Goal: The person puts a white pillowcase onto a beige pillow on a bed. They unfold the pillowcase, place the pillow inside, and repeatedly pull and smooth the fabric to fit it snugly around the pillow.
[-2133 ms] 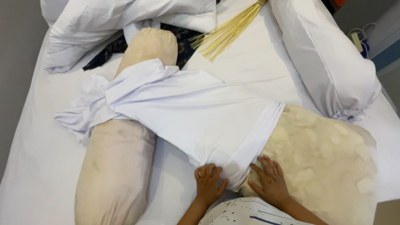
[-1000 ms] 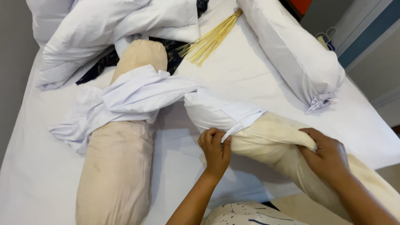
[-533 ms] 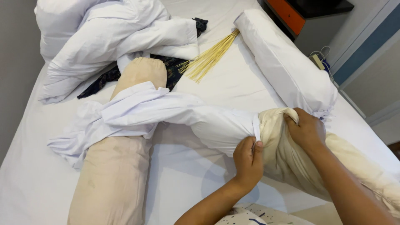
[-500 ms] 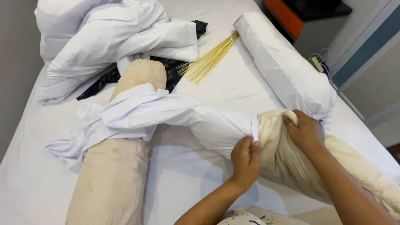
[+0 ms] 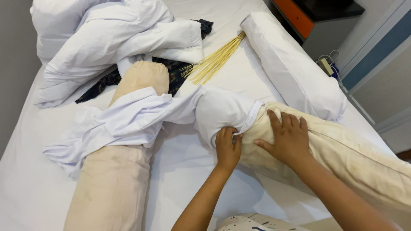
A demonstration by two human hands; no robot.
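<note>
A cream bare pillow (image 5: 342, 158) lies across the bed at the right, its near end inside a white pillowcase (image 5: 222, 111). My left hand (image 5: 227, 147) grips the hem of that pillowcase at the pillow's underside. My right hand (image 5: 287, 137) lies flat with fingers spread on the cream pillow just beyond the hem. The rest of the white pillowcase (image 5: 124, 124) trails left, draped loosely over a cream bolster (image 5: 115, 184).
A white-covered bolster (image 5: 291, 70) lies along the right edge of the bed. A bundle of yellow broom sticks (image 5: 212, 64) rests on the sheet beside dark patterned cloth (image 5: 171, 75). A crumpled white duvet (image 5: 115, 38) fills the top left. A dark cabinet with an orange panel (image 5: 299, 17) stands beyond the bed.
My right hand has let go of the hem and now lies flat on the pillow. The pillowcase edge sits slightly further along the pillow, and my left hand stays on the hem.
</note>
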